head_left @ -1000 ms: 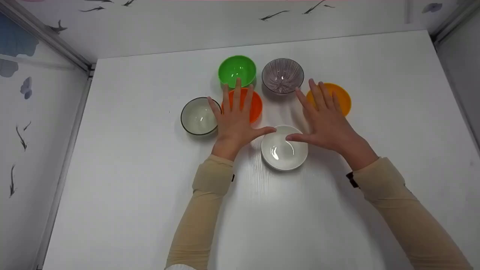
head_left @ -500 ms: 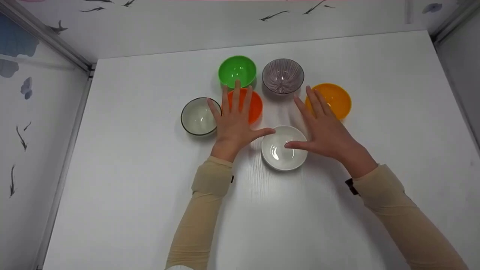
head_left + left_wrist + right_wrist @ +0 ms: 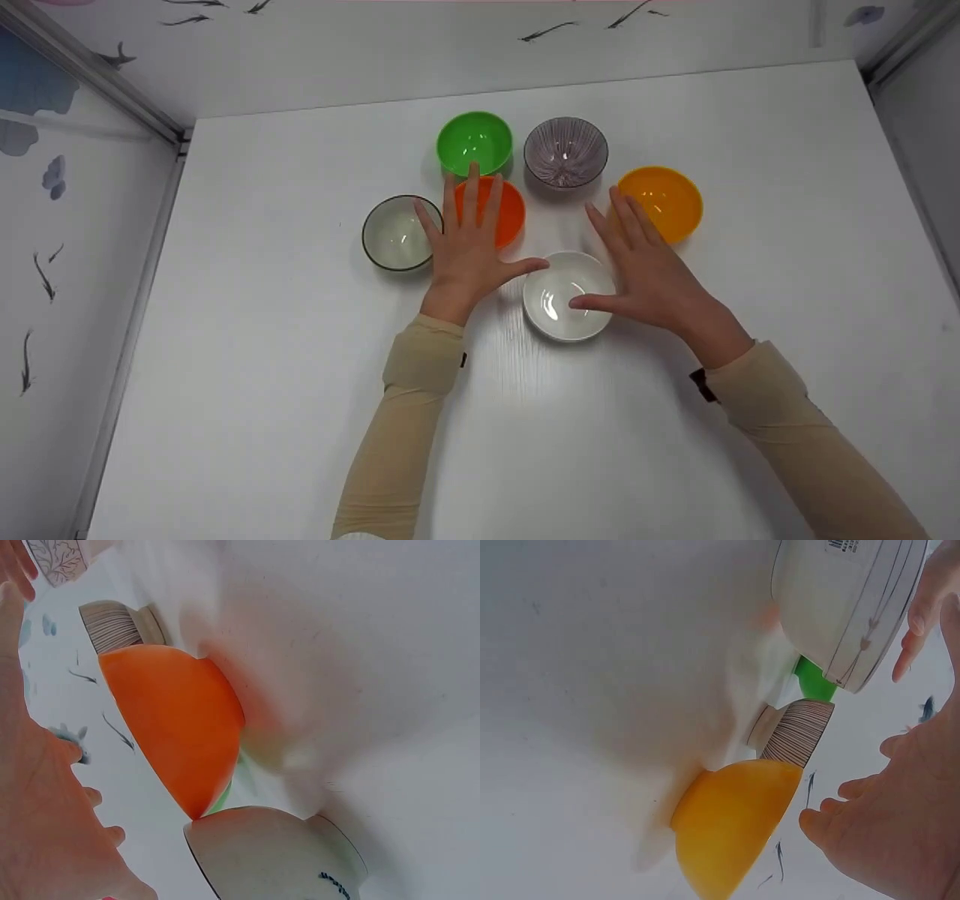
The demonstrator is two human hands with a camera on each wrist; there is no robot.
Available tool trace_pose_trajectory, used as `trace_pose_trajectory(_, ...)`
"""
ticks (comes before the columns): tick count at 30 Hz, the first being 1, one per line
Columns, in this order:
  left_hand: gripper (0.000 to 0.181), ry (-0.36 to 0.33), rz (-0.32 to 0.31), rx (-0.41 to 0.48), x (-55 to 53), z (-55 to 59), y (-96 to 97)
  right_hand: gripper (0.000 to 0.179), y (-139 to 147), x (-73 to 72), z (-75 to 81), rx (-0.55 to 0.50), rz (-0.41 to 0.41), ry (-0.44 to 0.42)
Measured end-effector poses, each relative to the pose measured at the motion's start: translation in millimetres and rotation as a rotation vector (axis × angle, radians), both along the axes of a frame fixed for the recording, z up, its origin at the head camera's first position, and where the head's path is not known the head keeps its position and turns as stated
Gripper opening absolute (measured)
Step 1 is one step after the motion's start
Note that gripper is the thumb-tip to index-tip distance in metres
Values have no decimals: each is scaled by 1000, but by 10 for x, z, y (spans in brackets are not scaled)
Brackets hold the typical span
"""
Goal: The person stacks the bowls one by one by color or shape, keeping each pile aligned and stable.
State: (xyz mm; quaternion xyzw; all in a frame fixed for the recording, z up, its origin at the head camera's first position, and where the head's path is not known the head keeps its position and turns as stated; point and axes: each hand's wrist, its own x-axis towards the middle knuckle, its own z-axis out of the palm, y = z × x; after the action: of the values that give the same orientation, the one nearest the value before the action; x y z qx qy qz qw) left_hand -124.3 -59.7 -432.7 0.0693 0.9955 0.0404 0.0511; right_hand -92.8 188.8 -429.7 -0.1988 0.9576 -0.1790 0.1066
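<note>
My left hand [image 3: 466,251] hovers with fingers spread over the orange-red bowl [image 3: 511,214], its little finger overlapping the grey-white dark-rimmed bowl [image 3: 396,238] in the head view. The left wrist view shows the orange-red bowl [image 3: 176,720] beside the palm, with nothing held. Fingers stretched and thumb out, my right hand [image 3: 651,281] is over the table between the yellow-orange bowl [image 3: 666,202] and the white bowl [image 3: 564,307]. Its thumb overlaps the white bowl. In the right wrist view, the yellow-orange bowl [image 3: 731,821] is apart from the right fingers.
Behind these, a green bowl [image 3: 474,141] and a purplish ribbed bowl [image 3: 566,152] stand side by side. All sit upright on a white table [image 3: 262,360]. White panels with painted decoration [image 3: 405,49] enclose the back and left sides.
My right hand has drawn back toward the body, uncovering more of the yellow-orange bowl. The left hand has shifted back only slightly. The bowls have stayed in place.
</note>
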Motion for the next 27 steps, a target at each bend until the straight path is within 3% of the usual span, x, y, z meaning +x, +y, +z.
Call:
trace_pose_trajectory(17, 128, -7, 10, -9, 4, -18, -5, 122, -9, 116, -79, -60, 20, 9)
trace_pose_trajectory(27, 128, -18, 11, -17, 12, -30, -24, 127, -34, 218, -82, -107, 22, -30)
